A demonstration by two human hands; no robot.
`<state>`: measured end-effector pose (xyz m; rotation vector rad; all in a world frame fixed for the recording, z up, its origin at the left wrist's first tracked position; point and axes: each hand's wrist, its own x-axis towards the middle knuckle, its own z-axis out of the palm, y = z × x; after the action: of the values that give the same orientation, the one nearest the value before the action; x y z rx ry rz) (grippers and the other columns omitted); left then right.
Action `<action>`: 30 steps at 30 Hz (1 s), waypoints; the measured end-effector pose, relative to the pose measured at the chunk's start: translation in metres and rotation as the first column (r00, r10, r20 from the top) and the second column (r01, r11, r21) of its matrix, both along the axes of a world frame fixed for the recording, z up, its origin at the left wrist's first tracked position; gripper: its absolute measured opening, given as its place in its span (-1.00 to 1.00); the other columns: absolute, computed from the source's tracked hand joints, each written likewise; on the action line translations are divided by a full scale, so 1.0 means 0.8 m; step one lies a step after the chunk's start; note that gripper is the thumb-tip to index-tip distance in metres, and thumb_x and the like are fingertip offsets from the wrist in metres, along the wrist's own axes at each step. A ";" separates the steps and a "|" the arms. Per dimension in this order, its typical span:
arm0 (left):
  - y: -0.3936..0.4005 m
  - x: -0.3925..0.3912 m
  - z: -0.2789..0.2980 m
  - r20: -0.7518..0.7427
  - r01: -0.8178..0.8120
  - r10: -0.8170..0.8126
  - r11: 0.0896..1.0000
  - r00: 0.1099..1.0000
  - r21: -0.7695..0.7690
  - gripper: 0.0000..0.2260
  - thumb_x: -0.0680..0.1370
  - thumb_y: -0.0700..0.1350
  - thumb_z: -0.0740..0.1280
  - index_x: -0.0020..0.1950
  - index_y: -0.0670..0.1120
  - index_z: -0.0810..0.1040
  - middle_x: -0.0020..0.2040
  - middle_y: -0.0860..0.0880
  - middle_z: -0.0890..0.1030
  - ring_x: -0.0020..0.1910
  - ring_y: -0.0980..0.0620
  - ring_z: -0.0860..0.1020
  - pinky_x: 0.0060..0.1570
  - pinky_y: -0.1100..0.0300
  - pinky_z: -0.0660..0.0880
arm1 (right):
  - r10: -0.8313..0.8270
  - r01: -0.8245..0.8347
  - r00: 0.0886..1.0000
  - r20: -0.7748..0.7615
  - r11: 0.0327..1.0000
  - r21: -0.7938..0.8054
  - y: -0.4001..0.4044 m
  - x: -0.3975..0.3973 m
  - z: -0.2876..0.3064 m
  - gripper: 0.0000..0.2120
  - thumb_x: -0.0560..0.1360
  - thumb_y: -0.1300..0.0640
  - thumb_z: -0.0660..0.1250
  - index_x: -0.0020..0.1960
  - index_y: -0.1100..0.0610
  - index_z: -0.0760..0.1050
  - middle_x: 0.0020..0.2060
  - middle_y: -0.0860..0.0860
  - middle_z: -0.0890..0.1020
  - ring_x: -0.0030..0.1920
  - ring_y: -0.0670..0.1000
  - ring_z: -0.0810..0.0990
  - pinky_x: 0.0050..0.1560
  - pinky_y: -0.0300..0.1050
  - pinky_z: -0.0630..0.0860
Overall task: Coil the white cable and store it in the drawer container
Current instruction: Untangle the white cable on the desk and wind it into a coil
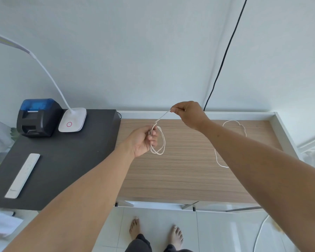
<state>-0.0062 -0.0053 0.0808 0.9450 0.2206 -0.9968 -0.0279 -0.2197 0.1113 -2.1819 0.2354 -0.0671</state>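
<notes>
Floor: pale tiles, two bare feet (135, 227) at the bottom edge. No legible writing on any item.
Left hand (144, 140): fingers curled round small loops of the white cable (158, 140), above the wood-grain desk (180, 170).
Right hand (188, 112): pinches the cable's taut strand, farther back; slack lies on the desk behind the right forearm.
Black side surface (65, 160), left: white remote (23, 175), lamp base (72, 120) with red ring, black-and-blue printer (37, 116).
Wall: black cord (224, 57) hanging down.

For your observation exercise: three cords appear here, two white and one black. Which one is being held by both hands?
The white cable: left hand grips its loops, right hand pinches its strand. The black cord hangs on the wall; the other white cord trails on the floor.
</notes>
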 end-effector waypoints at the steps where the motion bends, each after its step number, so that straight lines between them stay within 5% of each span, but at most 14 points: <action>1: 0.003 0.003 0.000 0.016 0.039 -0.039 0.999 0.999 0.014 -0.78 0.67 -0.14 0.12 -0.12 -0.14 0.47 -0.47 0.03 0.42 -0.60 0.16 0.31 -0.57 0.29 0.26 | -0.014 0.014 1.000 0.000 1.000 -0.014 -0.003 0.000 0.000 -0.84 0.58 0.04 0.33 -0.01 0.04 0.68 -0.30 -0.15 0.62 -0.37 -0.16 0.49 -0.24 -0.22 0.45; 5: 0.018 0.016 0.003 0.092 0.179 -0.196 0.969 0.976 0.169 -0.80 0.61 -0.09 0.21 -0.16 -0.12 0.51 -0.49 0.09 0.31 -0.60 0.17 0.19 -0.58 0.28 0.10 | -0.056 0.054 0.998 -0.025 0.996 -0.070 -0.023 -0.003 -0.002 -0.83 0.56 -0.01 0.33 -0.04 0.04 0.66 -0.22 -0.01 0.68 -0.16 0.05 0.62 -0.06 -0.01 0.57; 10: 0.033 0.042 0.025 0.130 0.272 -0.307 0.934 0.943 0.232 -0.73 0.60 -0.03 0.26 -0.30 -0.04 0.41 -0.50 0.10 0.23 -0.61 0.16 0.14 -0.62 0.28 0.07 | -0.035 0.029 0.998 -0.055 0.993 -0.117 -0.042 -0.008 -0.009 -0.80 0.49 -0.10 0.40 -0.27 -0.07 0.57 -0.38 -0.11 0.56 -0.31 -0.07 0.51 -0.21 -0.08 0.50; 16: 0.064 0.085 0.046 0.162 -0.118 0.075 0.954 0.984 0.275 -0.71 0.63 -0.05 0.20 -0.30 -0.04 0.35 -0.52 0.09 0.22 -0.64 0.14 0.12 -0.69 0.29 0.04 | 0.001 -0.023 0.987 -0.162 0.991 -0.134 -0.082 -0.029 -0.023 -0.83 0.51 -0.05 0.41 -0.09 0.04 0.68 -0.17 -0.01 0.70 -0.25 -0.12 0.58 -0.21 -0.27 0.44; 21: 0.090 0.112 0.054 0.089 -0.321 0.312 0.937 0.946 0.134 -0.70 0.66 -0.09 0.12 -0.26 -0.09 0.36 -0.54 0.08 0.25 -0.65 0.15 0.15 -0.68 0.29 0.04 | -0.040 0.040 0.968 -0.246 0.999 -0.007 -0.119 -0.055 -0.036 -0.78 0.48 -0.11 0.42 -0.05 0.03 0.69 -0.37 0.00 0.58 -0.44 -0.03 0.50 -0.28 -0.19 0.49; 25: 0.089 0.119 0.052 0.100 -0.352 0.343 0.931 0.934 0.099 -0.76 0.63 -0.18 0.12 -0.23 -0.14 0.40 -0.50 0.04 0.33 -0.63 0.15 0.19 -0.65 0.29 0.11 | -0.109 0.114 0.976 -0.186 0.993 0.013 -0.121 -0.059 -0.045 -0.80 0.51 -0.04 0.42 0.01 0.06 0.70 -0.30 -0.09 0.62 -0.33 -0.08 0.51 -0.22 -0.23 0.44; 30: 0.054 0.105 0.043 0.333 -0.263 0.156 0.915 0.930 0.306 -0.74 0.69 -0.11 0.13 -0.11 -0.18 0.49 -0.31 -0.13 0.63 -0.52 0.08 0.47 -0.51 0.25 0.40 | 0.184 -0.252 0.914 -0.362 0.956 -0.150 -0.078 -0.043 -0.031 -0.93 0.50 -0.05 0.43 -0.09 -0.10 0.68 -0.14 -0.21 0.65 -0.02 -0.12 0.57 -0.04 -0.22 0.39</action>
<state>0.0776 0.0380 0.1156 1.3526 0.2400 -0.6082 -0.0624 -0.2824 0.0865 -2.3927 0.1839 0.4418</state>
